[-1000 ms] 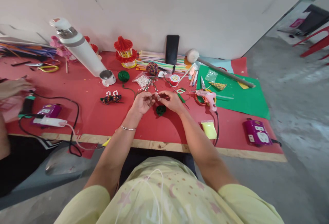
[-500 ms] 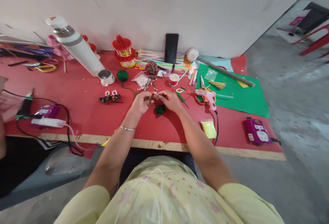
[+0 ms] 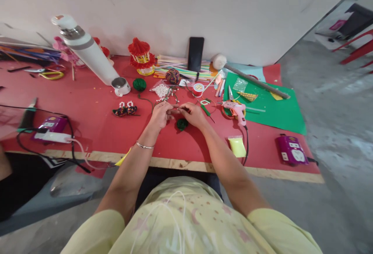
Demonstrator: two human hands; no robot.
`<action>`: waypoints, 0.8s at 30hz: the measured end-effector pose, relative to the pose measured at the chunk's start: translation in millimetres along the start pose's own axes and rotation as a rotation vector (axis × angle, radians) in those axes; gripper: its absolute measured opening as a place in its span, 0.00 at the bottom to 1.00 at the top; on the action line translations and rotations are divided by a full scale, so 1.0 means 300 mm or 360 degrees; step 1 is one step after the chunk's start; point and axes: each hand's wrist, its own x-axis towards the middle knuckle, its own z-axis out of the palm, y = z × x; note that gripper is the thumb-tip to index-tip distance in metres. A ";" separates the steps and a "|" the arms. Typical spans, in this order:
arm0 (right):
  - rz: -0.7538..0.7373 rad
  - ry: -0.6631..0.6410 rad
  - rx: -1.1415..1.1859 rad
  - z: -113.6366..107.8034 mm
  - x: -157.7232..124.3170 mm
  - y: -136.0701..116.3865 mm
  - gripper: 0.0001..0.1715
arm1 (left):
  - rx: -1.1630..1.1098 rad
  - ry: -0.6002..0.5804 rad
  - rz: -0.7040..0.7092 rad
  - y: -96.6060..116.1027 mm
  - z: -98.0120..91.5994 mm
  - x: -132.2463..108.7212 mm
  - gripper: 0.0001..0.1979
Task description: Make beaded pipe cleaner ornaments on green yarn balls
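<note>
My left hand (image 3: 162,114) and my right hand (image 3: 192,114) meet over the red table, fingertips closed in a pinch. Between them shows a bit of small white beads (image 3: 178,109), mostly hidden by the fingers. Just below lies a dark green yarn piece (image 3: 182,124), touched by neither hand as far as I can see. Beyond the fingers, loose white beads spill from a clear bag (image 3: 161,90). A green yarn ball (image 3: 139,84) trails its strand toward my left hand. To the right of my right hand rests a green-handled hook tool (image 3: 205,110).
Left of my hands lies a multicoloured yarn piece with bead loops (image 3: 125,110). A white bottle (image 3: 87,53) and metal cup (image 3: 121,86) stand behind it. On the right are a pink glue gun (image 3: 236,111), a yellow packet (image 3: 237,146) and a purple socket box (image 3: 291,149). A phone (image 3: 195,54) leans at the wall.
My fingers have shifted slightly and cover more of the white beads. At the far left, another person's arm has drawn back and the black cable there has moved.
</note>
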 end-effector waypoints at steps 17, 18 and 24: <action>-0.0001 -0.0090 -0.0137 -0.020 0.007 0.047 0.09 | 0.0468 -0.0105 0.0298 -0.048 -0.009 0.015 0.06; 0.0004 -0.0102 -0.0143 -0.021 0.007 0.047 0.09 | 0.0479 -0.0098 0.0280 -0.049 -0.010 0.016 0.06; 0.0004 -0.0138 -0.0162 -0.022 0.008 0.050 0.10 | 0.0517 -0.0038 0.0261 -0.058 -0.014 0.028 0.07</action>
